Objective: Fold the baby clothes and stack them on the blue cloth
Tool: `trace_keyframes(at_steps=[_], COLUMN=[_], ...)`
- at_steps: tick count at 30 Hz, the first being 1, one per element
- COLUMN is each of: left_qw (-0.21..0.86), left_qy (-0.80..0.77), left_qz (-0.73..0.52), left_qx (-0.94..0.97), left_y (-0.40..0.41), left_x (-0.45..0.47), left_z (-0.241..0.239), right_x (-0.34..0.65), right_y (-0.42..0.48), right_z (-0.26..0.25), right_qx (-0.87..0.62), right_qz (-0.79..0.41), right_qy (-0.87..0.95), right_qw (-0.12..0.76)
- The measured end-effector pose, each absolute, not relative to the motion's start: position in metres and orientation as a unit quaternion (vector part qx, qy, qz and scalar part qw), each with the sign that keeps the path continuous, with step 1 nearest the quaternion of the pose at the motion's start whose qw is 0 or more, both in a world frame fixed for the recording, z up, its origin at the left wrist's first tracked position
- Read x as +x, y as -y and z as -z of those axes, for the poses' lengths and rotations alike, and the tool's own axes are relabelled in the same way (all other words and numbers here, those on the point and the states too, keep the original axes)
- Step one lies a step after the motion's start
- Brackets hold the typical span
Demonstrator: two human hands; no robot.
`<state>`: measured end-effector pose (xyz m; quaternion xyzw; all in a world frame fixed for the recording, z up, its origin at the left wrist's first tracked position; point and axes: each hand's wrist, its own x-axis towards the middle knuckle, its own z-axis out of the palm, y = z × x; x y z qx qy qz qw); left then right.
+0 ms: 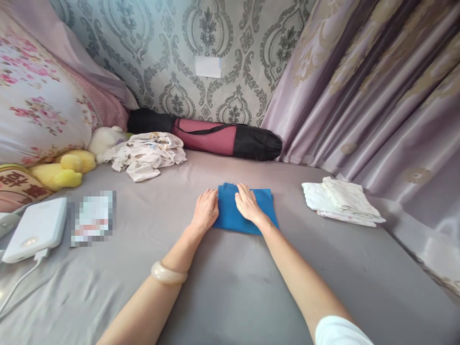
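A folded blue cloth [260, 207] lies flat on the grey bed sheet [230, 287] in the middle of the view. My left hand [205, 209] rests at the cloth's left edge, fingers stretched forward and flat, a pale bangle on that wrist. My right hand [247, 203] lies palm down on top of the cloth, fingers extended and pressing on it. Neither hand grips anything.
A stack of folded white clothes [341, 200] sits at the right. A loose heap of pale clothes [145, 154] lies at the back left, beside plush toys [68, 170] and floral pillows. A red-and-black rolled bag [223, 136] lies along the wall. A white power bank [36, 229] is at left.
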<state>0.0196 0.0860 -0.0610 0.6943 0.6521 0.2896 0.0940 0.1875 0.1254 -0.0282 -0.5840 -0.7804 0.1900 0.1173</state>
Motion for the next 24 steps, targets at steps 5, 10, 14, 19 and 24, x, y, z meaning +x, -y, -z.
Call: trace_keyframes(at_steps=[5,10,14,19,24], left_qw=[0.056,0.035,0.076,0.053,0.043], left_qy=[-0.622,-0.623,-0.637,-0.641,-0.625], left_qz=[-0.227,-0.157,-0.083,-0.089,-0.080], left_qx=[0.748,0.765,0.762,0.761,0.775], left_y=[-0.096,-0.115,-0.122,-0.106,-0.086], left_x=[0.048,0.073,0.075,0.076,0.080], left_z=[0.041,0.048,0.060,0.054,0.059], right_x=[0.232,0.247,0.253,0.257,0.257], right_y=[-0.125,-0.130,-0.133,-0.106,-0.080], right_z=[0.031,0.052,0.049,0.032,0.045], right_qx=[-0.646,-0.670,-0.671,-0.639,-0.618], right_qz=[-0.046,-0.030,-0.118,-0.066,-0.064], right_qy=[0.754,0.738,0.730,0.759,0.780], right_qw=[0.106,0.081,0.047,0.105,0.074])
